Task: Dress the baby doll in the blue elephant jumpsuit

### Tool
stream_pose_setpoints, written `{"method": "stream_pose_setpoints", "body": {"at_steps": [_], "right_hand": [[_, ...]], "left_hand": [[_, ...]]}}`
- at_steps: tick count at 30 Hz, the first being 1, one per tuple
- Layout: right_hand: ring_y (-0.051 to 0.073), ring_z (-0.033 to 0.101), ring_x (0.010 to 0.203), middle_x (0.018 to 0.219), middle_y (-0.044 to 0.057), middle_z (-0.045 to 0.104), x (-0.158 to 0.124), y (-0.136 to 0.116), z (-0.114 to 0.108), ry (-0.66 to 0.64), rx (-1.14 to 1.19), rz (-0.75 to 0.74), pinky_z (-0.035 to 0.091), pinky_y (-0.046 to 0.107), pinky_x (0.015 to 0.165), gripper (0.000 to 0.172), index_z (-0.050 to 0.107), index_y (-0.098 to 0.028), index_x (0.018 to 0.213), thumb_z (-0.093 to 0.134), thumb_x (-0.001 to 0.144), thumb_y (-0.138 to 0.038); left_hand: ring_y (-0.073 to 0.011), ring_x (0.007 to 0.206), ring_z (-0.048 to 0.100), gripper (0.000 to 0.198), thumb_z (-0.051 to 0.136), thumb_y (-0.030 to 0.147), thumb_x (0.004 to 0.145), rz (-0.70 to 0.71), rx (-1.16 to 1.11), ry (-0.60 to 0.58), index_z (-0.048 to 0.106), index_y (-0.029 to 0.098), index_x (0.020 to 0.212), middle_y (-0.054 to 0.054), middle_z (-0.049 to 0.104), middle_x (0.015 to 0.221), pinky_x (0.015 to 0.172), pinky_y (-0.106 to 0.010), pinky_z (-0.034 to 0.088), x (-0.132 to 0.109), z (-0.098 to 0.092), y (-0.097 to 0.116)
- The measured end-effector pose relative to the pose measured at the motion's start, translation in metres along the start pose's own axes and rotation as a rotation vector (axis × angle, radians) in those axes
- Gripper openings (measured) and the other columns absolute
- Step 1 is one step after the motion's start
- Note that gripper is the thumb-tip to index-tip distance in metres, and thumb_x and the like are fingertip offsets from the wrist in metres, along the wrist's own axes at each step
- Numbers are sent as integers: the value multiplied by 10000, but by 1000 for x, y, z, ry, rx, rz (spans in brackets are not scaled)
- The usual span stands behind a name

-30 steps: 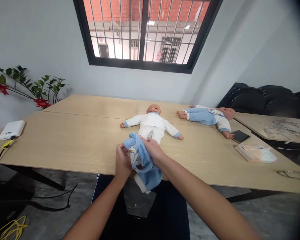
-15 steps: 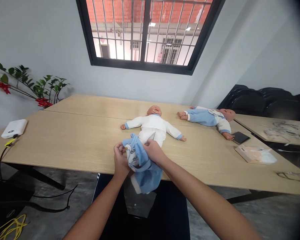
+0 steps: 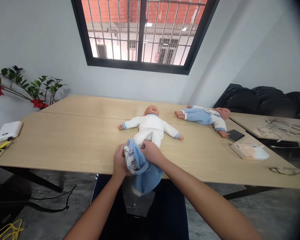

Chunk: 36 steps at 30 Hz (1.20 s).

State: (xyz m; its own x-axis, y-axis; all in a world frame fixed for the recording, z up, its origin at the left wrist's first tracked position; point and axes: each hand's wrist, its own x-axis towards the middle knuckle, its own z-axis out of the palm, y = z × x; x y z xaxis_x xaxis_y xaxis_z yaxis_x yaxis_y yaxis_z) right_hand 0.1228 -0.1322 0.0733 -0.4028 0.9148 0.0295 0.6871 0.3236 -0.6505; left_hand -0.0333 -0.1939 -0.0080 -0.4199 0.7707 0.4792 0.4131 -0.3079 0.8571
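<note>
Legible text: none, from where I stand in the room. Marks noted, all unreadable. Item one: the white device (image 3: 11, 129) at the left end of the table (image 3: 90, 140) bears a small dark oval mark (image 3: 5, 134) on its near side; any lettering is too small to tell. Item two: the yellow tag (image 3: 4, 145) on that device's cable shows colour only. Item three: the black case (image 3: 17, 190) below the table, far left, carries a pale oval emblem (image 3: 6, 218), blurred. Item four: the dark grey panel (image 3: 140, 196) below the near edge has one tiny pale mark (image 3: 134, 204), character uncertain.
</note>
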Motion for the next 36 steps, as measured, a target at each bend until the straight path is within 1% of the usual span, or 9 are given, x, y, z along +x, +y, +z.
{"method": "stream_pose_setpoints", "body": {"at_steps": [5, 10, 14, 18, 20, 23, 28, 31, 36], "right_hand": [[198, 600, 753, 804, 49, 716, -14, 3, -24, -71, 147, -80, 393, 306, 725, 520, 665, -210, 718, 366, 1057, -468], [180, 580, 704, 798, 6, 700, -27, 21, -56, -240, 204, -174, 433, 285, 698, 288, 771, -235, 1085, 603, 953, -429], [210, 600, 830, 866, 37, 686, -33, 33, -74, -318, 25, -385, 463, 327, 820, 265, 786, -228, 1026, 648, 931, -433], [308, 590, 1119, 1198, 129, 692, -45, 36, -80, -346, -151, -598, 425, 420, 1017, 470, 760, -207, 1133, 801, 800, -537], [316, 594, 1104, 1161, 141, 708, -51, 39, -80, -355, -198, -630, 410, 443, 1041, 466, 757, -201, 1135, 800, 799, -521], [287, 608, 981, 942, 106, 736, -50, 49, -81, -241, -170, -541, 406, 439, 1022, 217, 776, -223, 964, 637, 914, -380], [208, 578, 738, 786, 30, 696, -7, 59, -99, 241, 303, -38, 448, 312, 732, 305, 703, -201, 819, 499, 936, -394], [168, 512, 631, 659, 3, 635, 35, 56, -113, 283, 393, 108, 400, 282, 639, 306, 664, -181, 733, 557, 904, -411], [185, 584, 754, 802, 55, 727, 94, 60, -128, 357, 376, 121, 447, 293, 745, 250, 707, -149, 818, 520, 906, -291]], "left_hand": [[-240, 1028, 716, 435, 714, 276, 807, -210, -170, 3, 594, 209, 1220, -90, 740, 1142, 904, -369, 571, 2, 2, -3], [-193, 907, 730, 559, 755, 285, 778, -300, -303, -14, 523, 170, 1274, -125, 728, 1126, 777, -312, 590, 1, 0, 0], [-197, 989, 733, 650, 792, 224, 725, -323, -343, -91, 500, 173, 1304, -139, 713, 1192, 820, -311, 596, -3, -4, 2], [-224, 1039, 740, 658, 804, 205, 712, -331, -361, -130, 503, 173, 1296, -156, 716, 1210, 872, -356, 608, -3, -5, 3], [-226, 1041, 744, 642, 804, 204, 718, -344, -360, -128, 511, 171, 1288, -155, 722, 1204, 899, -374, 610, -3, -5, 3], [-213, 1010, 748, 619, 800, 180, 712, -356, -316, -135, 533, 179, 1271, -128, 736, 1163, 886, -368, 619, -4, -6, 7], [-217, 961, 733, 657, 834, 139, 643, -292, -126, -148, 571, 185, 1243, -95, 723, 1107, 833, -374, 628, -14, -12, 18], [-224, 932, 709, 616, 855, 190, 644, -194, 1, -110, 596, 181, 1203, -88, 669, 1104, 839, -405, 619, -23, -14, 22], [-239, 950, 660, 476, 821, 269, 743, -55, 115, -40, 607, 198, 1162, -76, 603, 1094, 866, -428, 592, -42, -16, 23]]}}
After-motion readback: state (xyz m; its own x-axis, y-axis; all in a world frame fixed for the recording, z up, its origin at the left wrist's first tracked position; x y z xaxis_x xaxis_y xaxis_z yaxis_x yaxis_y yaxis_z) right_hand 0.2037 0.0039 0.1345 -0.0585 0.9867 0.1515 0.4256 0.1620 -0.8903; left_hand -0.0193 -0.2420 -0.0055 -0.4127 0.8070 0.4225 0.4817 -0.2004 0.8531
